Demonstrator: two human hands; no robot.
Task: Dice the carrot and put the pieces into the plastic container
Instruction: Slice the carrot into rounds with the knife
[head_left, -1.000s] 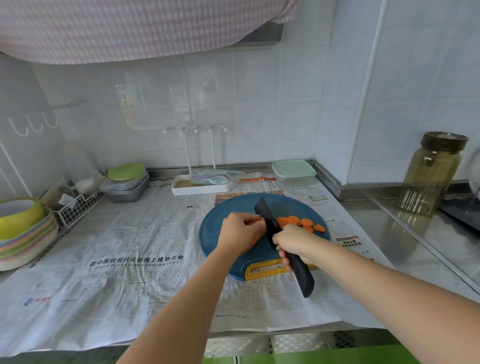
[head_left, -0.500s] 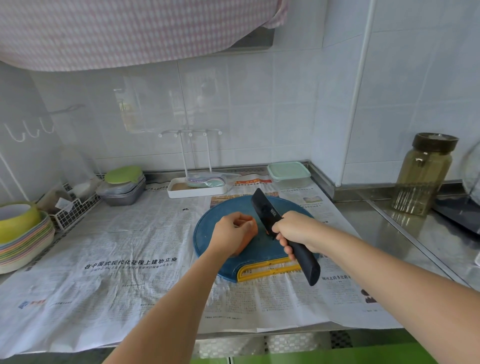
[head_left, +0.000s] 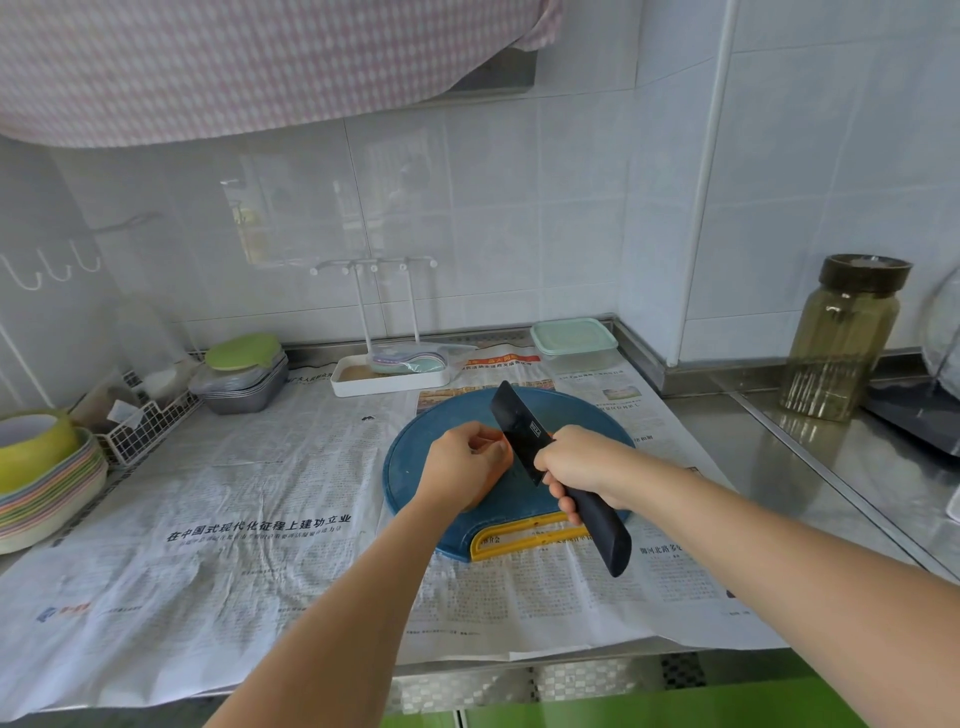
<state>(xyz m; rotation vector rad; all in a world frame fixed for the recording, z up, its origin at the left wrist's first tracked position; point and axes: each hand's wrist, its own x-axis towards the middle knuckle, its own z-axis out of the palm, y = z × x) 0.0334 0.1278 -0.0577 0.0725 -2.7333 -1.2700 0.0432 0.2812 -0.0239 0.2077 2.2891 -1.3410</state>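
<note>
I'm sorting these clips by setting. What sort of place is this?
Most likely a home kitchen: a steel counter against a white tiled wall, a round blue cutting board where the right hand holds a knife, and stacked bowls at the left.

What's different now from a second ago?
The right hand, gripping the black knife, has slid slightly forward over the round blue cutting board, so it now hides the orange slices seen earlier. The left hand still holds the carrot beside the blade. Nothing was let go.
</note>
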